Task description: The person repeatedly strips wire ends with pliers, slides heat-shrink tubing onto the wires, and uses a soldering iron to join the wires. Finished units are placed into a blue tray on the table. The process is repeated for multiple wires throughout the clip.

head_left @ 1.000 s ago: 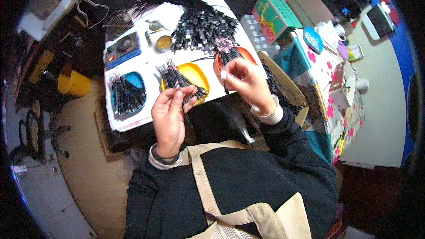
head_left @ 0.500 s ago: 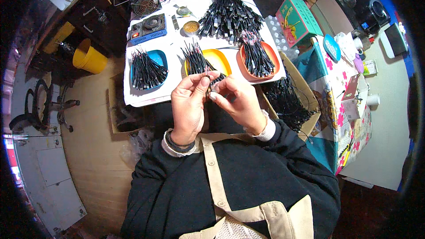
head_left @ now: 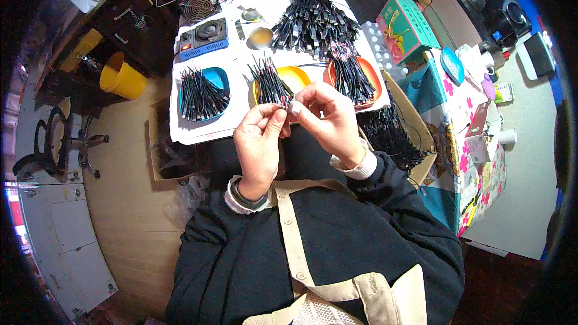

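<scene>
My left hand [head_left: 259,147] is closed in a pinch on a short black cable [head_left: 283,106], most of it hidden by the fingers; reddish wire ends show at the fingertips. The thumb and forefinger of my right hand [head_left: 330,121] are pinched against the same wire ends. Just beyond my hands, a bundle of black cables [head_left: 271,84] leans over a yellow tray [head_left: 296,76]. More black cables [head_left: 201,97] lie in a blue tray [head_left: 218,78] on the left. An orange tray [head_left: 374,75] on the right holds a third bundle [head_left: 352,78].
A large heap of black cables [head_left: 313,24] covers the back of the white table [head_left: 241,123]. Left of it are a small hot plate [head_left: 208,33] and a round tin [head_left: 261,38]. A cardboard box [head_left: 421,135] of cables stands at the right, a yellow bin [head_left: 122,76] at the left.
My right hand has shifted slightly up, its fingertips now meeting those of my left. The wires between my hands are more covered. A sheen now whitens the tin's contents.
</scene>
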A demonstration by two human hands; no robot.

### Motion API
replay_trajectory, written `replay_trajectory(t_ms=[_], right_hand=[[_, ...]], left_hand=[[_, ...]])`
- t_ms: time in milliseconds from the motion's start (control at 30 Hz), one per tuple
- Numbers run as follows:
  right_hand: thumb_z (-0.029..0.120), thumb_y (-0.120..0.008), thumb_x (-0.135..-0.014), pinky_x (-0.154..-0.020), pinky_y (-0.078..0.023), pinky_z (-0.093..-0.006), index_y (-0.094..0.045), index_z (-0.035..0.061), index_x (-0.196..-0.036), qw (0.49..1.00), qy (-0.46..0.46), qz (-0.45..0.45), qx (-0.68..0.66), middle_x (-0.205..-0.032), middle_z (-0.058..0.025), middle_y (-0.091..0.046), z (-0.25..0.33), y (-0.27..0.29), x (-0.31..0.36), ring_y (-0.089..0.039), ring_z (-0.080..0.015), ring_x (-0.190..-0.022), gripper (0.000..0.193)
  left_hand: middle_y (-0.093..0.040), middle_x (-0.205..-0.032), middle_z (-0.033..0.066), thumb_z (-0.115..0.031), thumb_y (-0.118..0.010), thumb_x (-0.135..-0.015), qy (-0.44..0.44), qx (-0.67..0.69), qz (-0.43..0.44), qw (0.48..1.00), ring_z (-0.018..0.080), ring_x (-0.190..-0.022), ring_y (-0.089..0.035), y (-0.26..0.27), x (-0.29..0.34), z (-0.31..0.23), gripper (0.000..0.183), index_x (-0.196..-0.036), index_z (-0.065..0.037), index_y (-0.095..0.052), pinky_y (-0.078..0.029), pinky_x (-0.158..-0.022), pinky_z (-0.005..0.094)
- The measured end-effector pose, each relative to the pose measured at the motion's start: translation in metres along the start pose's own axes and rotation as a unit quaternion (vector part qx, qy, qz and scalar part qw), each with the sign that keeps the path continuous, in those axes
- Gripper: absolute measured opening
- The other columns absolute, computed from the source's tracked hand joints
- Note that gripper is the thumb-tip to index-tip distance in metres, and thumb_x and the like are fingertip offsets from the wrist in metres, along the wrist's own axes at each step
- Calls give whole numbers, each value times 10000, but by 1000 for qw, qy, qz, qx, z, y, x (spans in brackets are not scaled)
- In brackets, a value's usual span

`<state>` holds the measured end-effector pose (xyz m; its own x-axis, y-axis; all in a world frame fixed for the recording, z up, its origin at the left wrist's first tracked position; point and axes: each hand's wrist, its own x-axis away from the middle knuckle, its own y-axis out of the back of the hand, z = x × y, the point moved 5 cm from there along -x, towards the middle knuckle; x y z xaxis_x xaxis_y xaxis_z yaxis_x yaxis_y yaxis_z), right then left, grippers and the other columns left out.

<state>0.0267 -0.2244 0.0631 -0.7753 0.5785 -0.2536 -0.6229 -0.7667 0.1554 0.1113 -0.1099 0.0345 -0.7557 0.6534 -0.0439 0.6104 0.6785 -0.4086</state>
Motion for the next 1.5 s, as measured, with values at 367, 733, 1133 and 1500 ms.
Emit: replay_trajectory(t_ms=[367,733,1133,1500], right_hand=[[69,-670,-877,-582,-444,-185,-623,1,-984,999,34,-4,3,-810,10,-619,-4,-3,3,-547,-35,-694,135],[88,-614,-922,-704,-517,-264,-597,25,-1048,824,-158,104,-534,-969,-56,-620,-22,-26,8,-600,-118,-814,142],[150,-607,-931,-721,-506,-289,-595,57,-1003,724,-276,260,-576,-811,-6,-576,-41,-23,12,-579,-136,-778,119],[199,-630,-840,-706,-516,-387,-656,3,-944,914,31,-66,400,-834,-195,-662,-96,109,-197,-658,-291,-769,224]], left_hand=[[-665,-806,37,-68,-603,-940,-48,-68,3,997,60,-665,-566,-2,4,-4,122,-990,44,-611,-460,-615,190],[-673,-816,86,-77,-607,-932,69,102,62,990,87,-632,-563,-2,4,5,139,-1017,31,-628,-452,-585,189],[-681,-793,67,-71,-583,-941,117,-73,204,969,49,-604,-506,5,0,11,172,-1016,55,-672,-401,-557,179],[-658,-725,63,-82,-626,-920,121,-21,130,984,43,-558,-494,32,-22,25,147,-945,53,-678,-381,-512,169]])
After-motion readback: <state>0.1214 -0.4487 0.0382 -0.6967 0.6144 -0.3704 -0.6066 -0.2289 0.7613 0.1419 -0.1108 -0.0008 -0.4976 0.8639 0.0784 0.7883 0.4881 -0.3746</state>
